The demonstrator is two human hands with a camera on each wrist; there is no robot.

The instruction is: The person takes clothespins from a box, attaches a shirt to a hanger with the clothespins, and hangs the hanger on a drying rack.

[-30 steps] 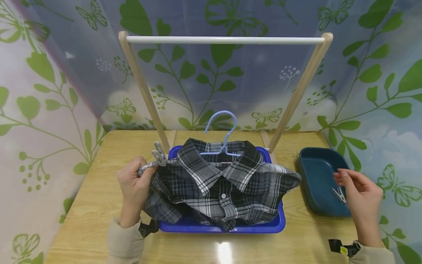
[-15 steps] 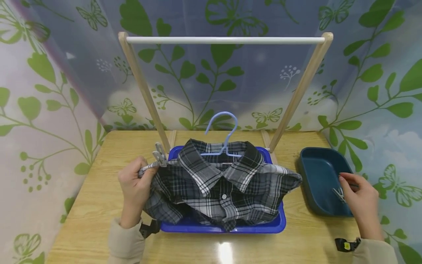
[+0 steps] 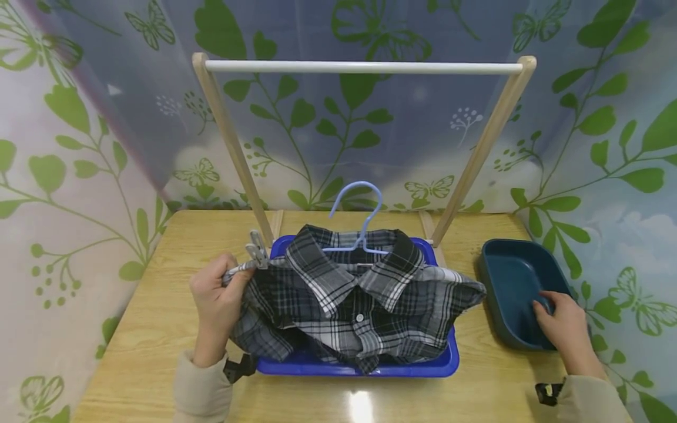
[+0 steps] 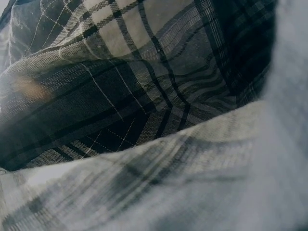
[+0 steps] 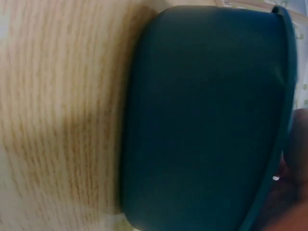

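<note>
The left hand (image 3: 217, 305) pinches the shirt (image 3: 354, 299) shoulder, left of the blue tub (image 3: 423, 367) on the bench (image 3: 148, 329); a peg (image 3: 257, 249) sits there. The right hand (image 3: 563, 326) reaches into the teal tray (image 3: 508, 276), right of the tub. I cannot tell if its fingers are closed. The shirt could slip off its hanger (image 3: 359, 211) if tugged. Anything in the tray is hidden.

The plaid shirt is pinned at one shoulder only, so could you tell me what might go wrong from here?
The right hand reaches into the teal bin, hiding the clip there, so it may fumble the pick. The left hand grips the plaid shirt beside the one clothespin; a tug could slide the right shoulder off the blue hanger.
</note>
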